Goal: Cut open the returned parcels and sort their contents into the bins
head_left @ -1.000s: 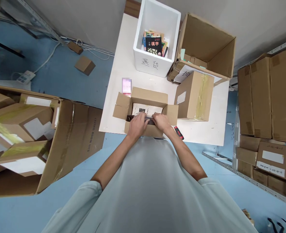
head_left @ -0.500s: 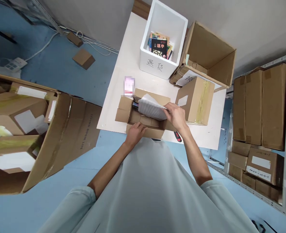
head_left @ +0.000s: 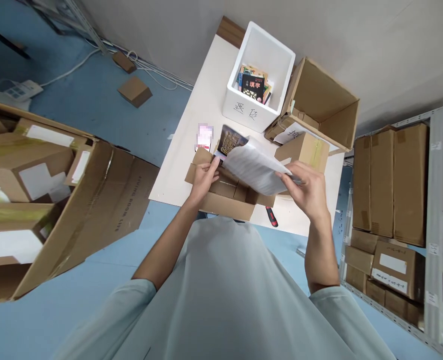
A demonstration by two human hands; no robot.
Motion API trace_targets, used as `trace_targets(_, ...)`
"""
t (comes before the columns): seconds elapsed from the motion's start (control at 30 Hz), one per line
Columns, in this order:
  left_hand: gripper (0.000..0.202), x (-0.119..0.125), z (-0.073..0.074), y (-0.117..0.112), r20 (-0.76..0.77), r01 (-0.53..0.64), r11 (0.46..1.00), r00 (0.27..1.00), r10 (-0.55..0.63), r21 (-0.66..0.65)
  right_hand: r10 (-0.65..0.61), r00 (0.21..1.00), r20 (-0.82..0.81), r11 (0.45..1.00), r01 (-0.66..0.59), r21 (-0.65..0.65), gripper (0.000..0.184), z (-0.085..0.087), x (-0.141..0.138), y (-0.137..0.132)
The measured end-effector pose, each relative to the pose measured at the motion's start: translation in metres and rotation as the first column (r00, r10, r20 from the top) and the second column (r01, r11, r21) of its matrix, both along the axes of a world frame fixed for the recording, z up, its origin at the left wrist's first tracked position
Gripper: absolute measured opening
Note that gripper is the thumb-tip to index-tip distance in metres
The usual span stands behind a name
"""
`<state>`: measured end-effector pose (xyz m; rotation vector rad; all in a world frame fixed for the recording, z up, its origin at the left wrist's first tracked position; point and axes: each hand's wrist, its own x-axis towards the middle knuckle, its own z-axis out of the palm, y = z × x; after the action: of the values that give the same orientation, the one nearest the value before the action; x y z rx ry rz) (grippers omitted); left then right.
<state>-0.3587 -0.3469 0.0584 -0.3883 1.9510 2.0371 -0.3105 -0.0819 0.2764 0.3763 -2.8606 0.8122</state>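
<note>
A small open cardboard box sits at the near edge of the white table. My right hand is closed on a white sheet of padded wrapping, lifted above the box. My left hand pinches the lower corner of a dark-covered book that sticks out from under the wrapping. Both hands hover over the open box.
A white foam bin with several books stands at the table's far side, next to a large open carton and a taped box. A red-handled cutter lies near the edge. Cartons are stacked left and on shelves right.
The white wrapping and the book have come up out of the small box. My left hand left the box's front flap and took hold of the book; my right hand rose to the right.
</note>
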Motion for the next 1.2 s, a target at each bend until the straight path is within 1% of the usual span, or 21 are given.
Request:
trace_targets(0.07, 0.068, -0.003, 0.010, -0.002, -0.021, 0.013, 1.000, 1.000, -0.013, 0.025, -0.017, 1.000, 0.004, 0.999, 0.018, -0.033, 0.047, 0.011, 0.003, 0.001)
trace_targets(0.13, 0.071, -0.006, 0.021, -0.007, -0.129, 0.121, 0.992, 0.985, -0.115, 0.041, -0.034, 0.999, 0.002, 0.997, 0.034, -0.064, 0.049, 0.022, 0.006, 0.004)
trace_targets(0.2, 0.070, -0.012, 0.031, -0.016, -0.237, 0.241, 0.971, 0.944, -0.231, 0.011, -0.063, 0.998, -0.012, 0.995, 0.062, -0.081, 0.048, 0.036, 0.011, 0.010)
trace_targets(0.27, 0.071, -0.020, 0.042, -0.023, -0.300, 0.307, 0.951, 0.904, -0.304, -0.039, -0.104, 0.994, -0.041, 0.991, 0.100, -0.091, 0.045, 0.051, 0.017, 0.017)
trace_targets(0.33, 0.077, -0.030, 0.052, -0.025, -0.348, 0.355, 0.932, 0.867, -0.355, -0.066, -0.138, 0.987, -0.078, 0.986, 0.130, -0.108, 0.043, 0.065, 0.022, 0.025)
trace_targets(0.4, 0.083, -0.042, 0.062, -0.021, -0.391, 0.415, 0.908, 0.827, -0.403, -0.057, -0.161, 0.981, -0.106, 0.981, 0.148, -0.123, 0.046, 0.079, 0.026, 0.032)
trace_targets(0.47, 0.083, -0.055, 0.072, -0.012, -0.439, 0.472, 0.880, 0.782, -0.442, -0.046, -0.189, 0.974, -0.123, 0.977, 0.174, -0.119, 0.050, 0.091, 0.029, 0.038)
trace_targets(0.6, 0.067, -0.076, 0.086, 0.007, -0.505, 0.550, 0.829, 0.690, -0.519, -0.102, -0.258, 0.954, -0.152, 0.965, 0.245, -0.097, 0.052, 0.107, 0.035, 0.054)
trace_targets(0.7, 0.056, -0.080, 0.093, 0.019, -0.535, 0.595, 0.793, 0.630, -0.563, -0.133, -0.309, 0.938, -0.156, 0.949, 0.294, -0.111, 0.047, 0.111, 0.042, 0.073)
trace_targets(0.73, 0.053, -0.079, 0.095, 0.022, -0.543, 0.593, 0.794, 0.627, -0.558, -0.133, -0.330, 0.932, -0.152, 0.942, 0.314, -0.119, 0.045, 0.111, 0.044, 0.081)
trace_targets(0.8, 0.049, -0.077, 0.101, 0.026, -0.555, 0.562, 0.819, 0.647, -0.523, -0.117, -0.380, 0.913, -0.148, 0.921, 0.361, -0.144, 0.042, 0.106, 0.046, 0.097)
trace_targets(0.87, 0.049, -0.077, 0.110, 0.027, -0.567, 0.515, 0.851, 0.672, -0.477, -0.106, -0.448, 0.880, -0.159, 0.888, 0.417, -0.195, 0.040, 0.096, 0.045, 0.115)
trace_targets(0.97, 0.047, -0.084, 0.129, 0.018, -0.607, 0.450, 0.880, 0.661, -0.442, -0.152, -0.550, 0.819, -0.161, 0.818, 0.489, -0.303, 0.045, 0.071, 0.037, 0.139)
trace_targets(1.03, 0.045, -0.092, 0.141, 0.007, -0.636, 0.417, 0.888, 0.635, -0.439, -0.195, -0.606, 0.782, -0.149, 0.768, 0.526, -0.364, 0.052, 0.052, 0.030, 0.150)
trace_targets(1.1, 0.043, -0.101, 0.151, -0.007, -0.655, 0.390, 0.891, 0.614, -0.441, -0.234, -0.654, 0.742, -0.146, 0.728, 0.565, -0.388, 0.059, 0.033, 0.025, 0.158)
trace_targets(1.13, 0.042, -0.106, 0.155, -0.014, -0.661, 0.374, 0.892, 0.607, -0.442, -0.253, -0.673, 0.723, -0.156, 0.715, 0.581, -0.389, 0.061, 0.023, 0.024, 0.161)
trace_targets(1.2, 0.041, -0.112, 0.162, -0.027, -0.676, 0.331, 0.899, 0.595, -0.436, -0.288, -0.688, 0.695, -0.209, 0.714, 0.599, -0.362, 0.063, 0.005, 0.023, 0.161)
